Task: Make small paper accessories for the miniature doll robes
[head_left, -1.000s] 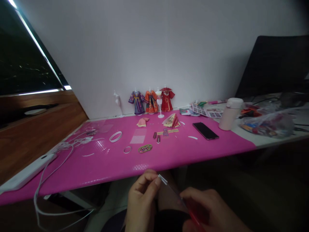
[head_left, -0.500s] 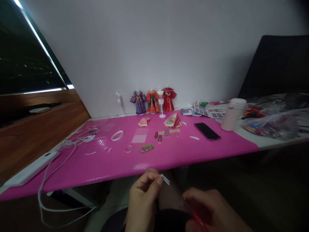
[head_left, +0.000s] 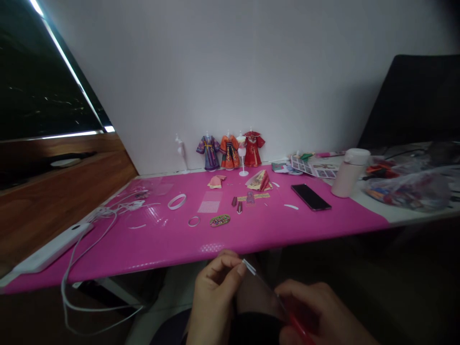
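Below the front edge of the pink table mat, my left hand pinches the end of a thin clear strip between thumb and forefinger. My right hand is closed around a red-handled tool, whose tip meets the strip's lower end. Both hands sit over my lap, apart from the table. On the mat lie small paper costume pieces, a beaded oval and two rings.
Several miniature robes on stands line the wall. A black phone, a white bottle, sticker sheets and a plastic bag of items lie to the right. A white power strip with cables sits at the left.
The view has drifted slightly, so the table's things sit a little further right. My hands keep the same grip on the strip and the tool.
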Demonstrator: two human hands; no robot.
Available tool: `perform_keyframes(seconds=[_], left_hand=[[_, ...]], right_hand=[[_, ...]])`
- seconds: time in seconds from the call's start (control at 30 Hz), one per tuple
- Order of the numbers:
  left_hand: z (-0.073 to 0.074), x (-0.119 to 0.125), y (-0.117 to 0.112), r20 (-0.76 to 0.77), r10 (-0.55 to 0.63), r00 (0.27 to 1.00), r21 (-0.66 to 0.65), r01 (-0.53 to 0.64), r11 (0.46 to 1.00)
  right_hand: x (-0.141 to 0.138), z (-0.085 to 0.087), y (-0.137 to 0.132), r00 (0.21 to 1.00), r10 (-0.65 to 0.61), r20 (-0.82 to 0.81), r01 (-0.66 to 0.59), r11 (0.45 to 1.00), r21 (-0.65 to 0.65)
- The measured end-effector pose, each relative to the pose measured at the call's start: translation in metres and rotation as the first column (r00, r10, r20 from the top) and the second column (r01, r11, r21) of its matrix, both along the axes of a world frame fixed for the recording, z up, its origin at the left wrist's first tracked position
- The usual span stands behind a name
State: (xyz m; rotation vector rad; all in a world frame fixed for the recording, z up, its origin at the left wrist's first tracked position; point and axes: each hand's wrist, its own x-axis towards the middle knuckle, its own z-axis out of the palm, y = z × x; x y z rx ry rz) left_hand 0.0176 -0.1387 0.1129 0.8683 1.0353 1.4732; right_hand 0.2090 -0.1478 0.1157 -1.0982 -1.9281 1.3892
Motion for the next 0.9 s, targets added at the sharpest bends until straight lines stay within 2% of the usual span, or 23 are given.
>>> perform_keyframes(seconds=[0.17, 0.63, 0.9], left_hand=[[0.0021, 0.0017, 0.0024, 0.040, -0.019, 0.999, -0.001, 0.019, 1.000], [0.0049, 0.0002, 0.0029, -0.055, -0.025, 0.998, 0.007, 0.026, 1.000], [0.0026, -0.0019, 0.0012, -0.052, -0.045, 0.998, 0.002, 0.045, 0.999]], right_hand=[[0.0015, -0.0035, 0.0005, 1.000, 0.000, 0.007, 0.000, 1.000, 0.001], [0.0052, -0.0054, 0.0013, 0.995, -0.017, 0.094, 0.011, 0.998, 0.063], [0.0042, -0.0030, 0.0012, 0.992, -0.024, 0.122, 0.020, 0.999, 0.038]])
